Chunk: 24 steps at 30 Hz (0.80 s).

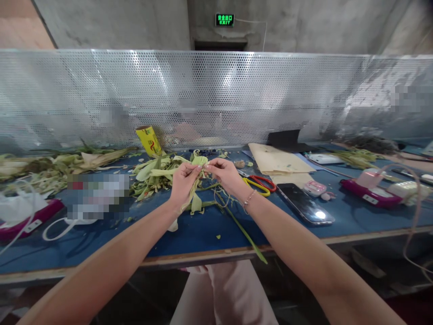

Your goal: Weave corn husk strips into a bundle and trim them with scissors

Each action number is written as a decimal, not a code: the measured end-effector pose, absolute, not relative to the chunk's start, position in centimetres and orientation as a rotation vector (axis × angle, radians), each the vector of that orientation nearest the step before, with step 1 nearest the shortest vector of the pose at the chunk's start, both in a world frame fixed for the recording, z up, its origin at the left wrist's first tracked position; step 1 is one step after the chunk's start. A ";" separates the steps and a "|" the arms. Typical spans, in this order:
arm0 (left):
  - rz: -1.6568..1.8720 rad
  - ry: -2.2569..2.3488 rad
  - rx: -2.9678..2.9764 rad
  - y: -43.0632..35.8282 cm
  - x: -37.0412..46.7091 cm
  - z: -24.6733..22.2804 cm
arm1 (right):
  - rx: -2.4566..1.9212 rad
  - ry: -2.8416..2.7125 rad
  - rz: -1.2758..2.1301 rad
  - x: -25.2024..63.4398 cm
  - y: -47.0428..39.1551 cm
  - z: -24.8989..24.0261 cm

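Observation:
My left hand (184, 183) pinches pale green corn husk (200, 160) near the middle of the table. Fingers of my right hand (223, 174) are closed on the same piece from the other side, close to the left fingertips. Strips and a leafy bit of husk (196, 203) hang below the hands. Beside my left hand lies a heap of loose husks (154, 176). Scissors (260, 185) with red and yellow handles rest just right of my right wrist. A long green strip (248, 237) stretches over the table's front edge.
A perforated metal screen (216, 99) stands behind the blue table (203, 234). To the right are a phone (304, 203), brown paper (279, 158) and a magenta power strip (372, 192). A yellow can (149, 141) tilts at the back; more husks (77, 167) lie left.

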<state>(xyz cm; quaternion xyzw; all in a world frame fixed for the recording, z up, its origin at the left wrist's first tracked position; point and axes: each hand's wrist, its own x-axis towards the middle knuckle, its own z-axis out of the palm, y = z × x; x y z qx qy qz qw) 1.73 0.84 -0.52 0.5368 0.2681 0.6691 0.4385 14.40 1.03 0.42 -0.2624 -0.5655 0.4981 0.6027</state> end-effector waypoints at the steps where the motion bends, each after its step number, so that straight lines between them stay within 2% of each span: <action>1: 1.670 0.662 1.330 0.9 1.7 -0.5 | -0.591 -1.292 1.173 14.5 1.0 0.5; 5: 1.695 0.666 1.320 0.9 1.6 -0.2 | -0.581 -1.277 1.184 15.0 1.2 0.4; 24: 1.732 0.655 1.201 1.8 1.2 -0.5 | -0.762 -1.756 0.609 16.5 2.2 0.7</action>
